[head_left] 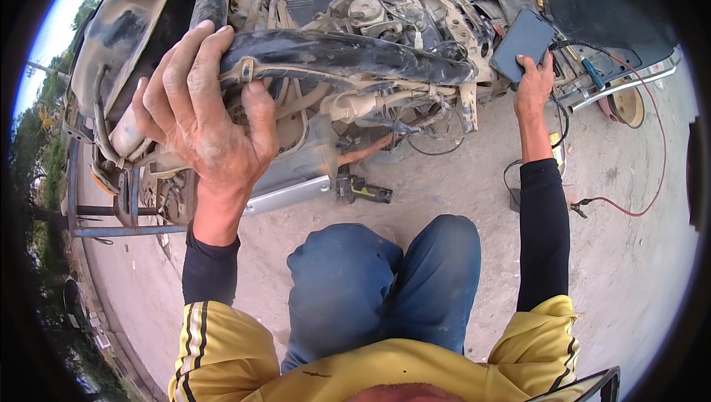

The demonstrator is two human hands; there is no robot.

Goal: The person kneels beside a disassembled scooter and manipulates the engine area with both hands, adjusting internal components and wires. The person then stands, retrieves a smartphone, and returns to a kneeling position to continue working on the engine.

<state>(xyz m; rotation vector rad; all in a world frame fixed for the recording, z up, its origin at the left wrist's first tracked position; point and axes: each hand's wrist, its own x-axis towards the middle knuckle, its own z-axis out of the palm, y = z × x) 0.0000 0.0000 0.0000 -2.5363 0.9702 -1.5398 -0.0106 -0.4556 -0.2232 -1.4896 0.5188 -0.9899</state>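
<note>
A stripped, dusty motorcycle (363,98) fills the upper part of the head view, with its wiring and engine parts exposed. My left hand (211,113) grips the left end of its thick black frame tube (341,54), fingertips over the top and thumb below, beside a small bracket. At the right, my right hand (533,87) holds a dark smartphone (523,45) by its lower edge, thumb on the face turned up. The phone is above the rear of the frame; the fingers under it are hidden.
Beneath the motorcycle a cordless power tool (363,189) lies on the dusty ground. A red cable (655,135) loops at the right, ending in a clamp (581,208). A round bowl (628,106) sits under a metal tube. Blue metal framing (133,231) stands at the left.
</note>
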